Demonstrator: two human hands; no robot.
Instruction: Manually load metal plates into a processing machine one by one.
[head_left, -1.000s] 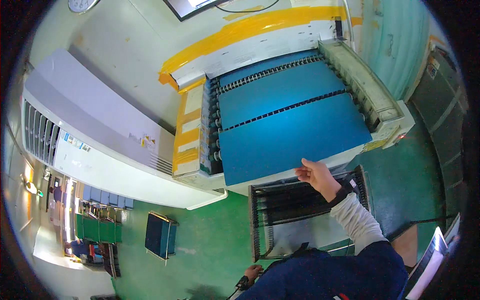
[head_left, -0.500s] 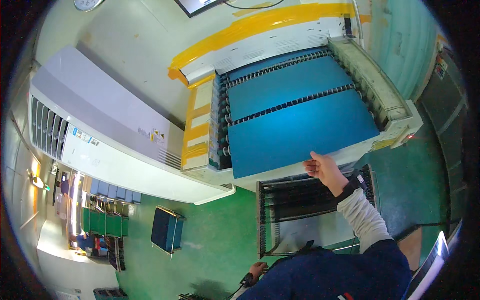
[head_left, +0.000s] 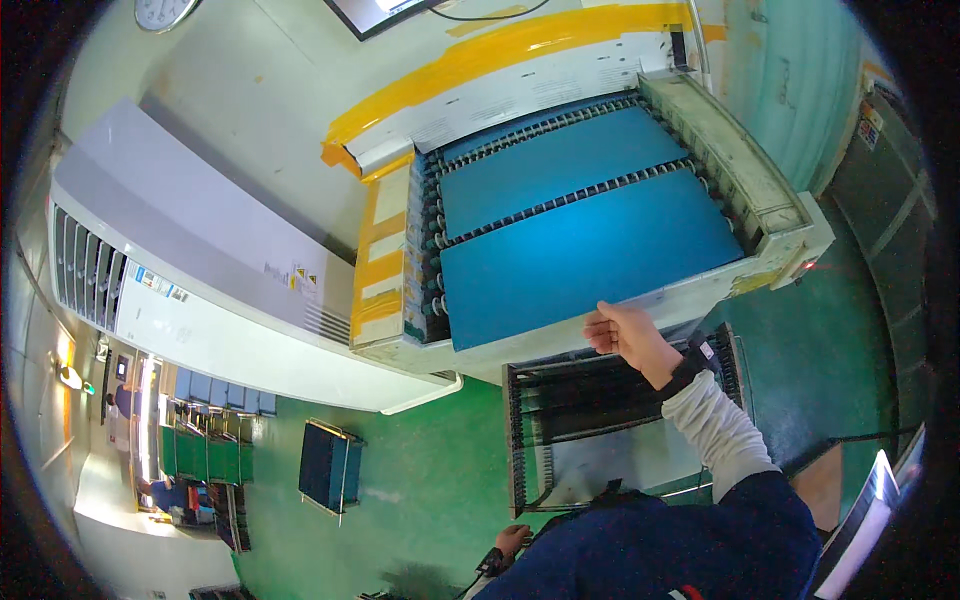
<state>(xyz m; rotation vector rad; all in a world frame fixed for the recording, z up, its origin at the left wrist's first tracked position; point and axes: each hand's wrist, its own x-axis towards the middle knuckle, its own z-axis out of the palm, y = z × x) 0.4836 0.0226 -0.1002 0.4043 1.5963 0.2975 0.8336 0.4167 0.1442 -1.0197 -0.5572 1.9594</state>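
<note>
A flat blue panel (head_left: 590, 262) lies on the roller conveyor, its front edge at the machine's near lip. Behind it, past a row of black rollers, is a second blue panel (head_left: 560, 170). My right hand (head_left: 632, 340) is held at the front edge of the nearer panel, thumb up by the edge and fingers loosely curled below it. The fingers show in full, with nothing seen between them and the thumb; whether the thumb touches the panel is unclear. Low in the picture, my left hand (head_left: 513, 541) hangs by my body with loose fingers, holding nothing visible.
Below the conveyor stands a black slotted rack (head_left: 515, 440) with a pale sheet low in it. A white air conditioner (head_left: 230, 270) lies along the left. Farther off, a small rack of dark blue panels (head_left: 330, 465) stands on the green floor (head_left: 400, 450).
The whole view has shifted slightly, so the conveyor and panels appear a little farther left. My right hand stays by the panel's front edge, and its fingers look slightly more curled.
</note>
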